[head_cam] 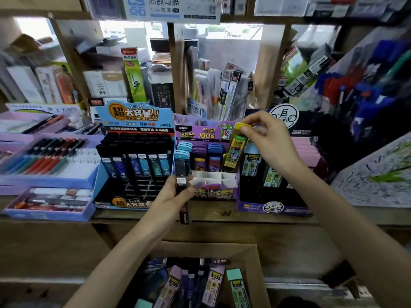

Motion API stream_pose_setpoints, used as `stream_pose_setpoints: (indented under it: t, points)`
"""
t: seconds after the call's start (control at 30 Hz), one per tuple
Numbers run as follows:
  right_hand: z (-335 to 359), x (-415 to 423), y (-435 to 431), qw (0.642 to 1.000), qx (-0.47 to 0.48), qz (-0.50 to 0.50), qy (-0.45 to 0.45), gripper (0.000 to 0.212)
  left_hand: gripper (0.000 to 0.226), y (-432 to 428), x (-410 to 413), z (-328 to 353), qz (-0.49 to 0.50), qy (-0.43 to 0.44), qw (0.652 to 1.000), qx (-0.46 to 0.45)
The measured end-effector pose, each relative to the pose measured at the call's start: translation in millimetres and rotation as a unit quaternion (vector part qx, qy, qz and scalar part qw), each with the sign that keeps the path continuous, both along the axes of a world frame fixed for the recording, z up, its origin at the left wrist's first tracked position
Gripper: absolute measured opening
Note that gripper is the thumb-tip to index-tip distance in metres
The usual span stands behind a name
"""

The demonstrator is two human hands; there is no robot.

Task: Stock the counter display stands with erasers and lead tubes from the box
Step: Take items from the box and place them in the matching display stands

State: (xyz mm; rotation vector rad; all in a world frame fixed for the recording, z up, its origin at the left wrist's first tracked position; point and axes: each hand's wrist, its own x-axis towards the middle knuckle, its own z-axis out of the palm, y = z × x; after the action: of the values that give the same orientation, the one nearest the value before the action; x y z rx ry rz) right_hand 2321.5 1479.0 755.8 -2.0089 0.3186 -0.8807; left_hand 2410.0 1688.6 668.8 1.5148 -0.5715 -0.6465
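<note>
My right hand (270, 138) pinches the yellow cap of a yellow lead tube (235, 150), which hangs over the right side of the purple display stand (211, 192). That stand holds teal, purple and blue tubes in its back rows, with white dividers bare in front. My left hand (175, 194) grips a dark lead tube with a teal cap (182, 167) in front of the stand's left side. The cardboard box (251, 258) below the counter holds several more lead tubes.
A blue stand (133, 116) of dark tubes sits to the left, a dark purple stand (273, 205) with green-labelled tubes to the right. Pen trays (44, 165) fill the far left. Shelves of stationery rise behind. The wooden counter edge (244, 215) runs in front.
</note>
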Motion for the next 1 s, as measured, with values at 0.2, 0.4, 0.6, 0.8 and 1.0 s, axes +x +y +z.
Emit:
stream_pose_setpoints:
  t: [0.2, 0.4, 0.6, 0.8, 1.0]
  points:
    - [-10.5, 6.5, -8.3, 0.995, -0.092, -0.023, 0.008, 0.011, 0.021, 4.6, -0.1, 6.2, 0.016, -0.076, 0.997, -0.027]
    - [-26.8, 16.0, -8.5, 0.944, -0.322, -0.045, 0.064, 0.014, 0.020, 8.1, 1.0, 8.4, 0.017, -0.081, 0.996, -0.040]
    - [-38.9, 16.9, -5.4, 0.902, -0.403, -0.077, 0.132, 0.017, 0.026, 11.2, 1.1, 5.7, 0.015, -0.083, 0.995, -0.045]
    - [-31.8, 8.1, 12.9, 0.892, -0.428, -0.077, 0.122, 0.018, 0.018, 13.5, 2.7, 3.9, 0.019, -0.078, 0.995, -0.060]
    - [-25.6, 7.6, 84.0, 0.983, -0.022, 0.127, 0.129, 0.007, 0.016, 16.0, 2.0, 8.9, 0.018, -0.124, 0.989, -0.076]
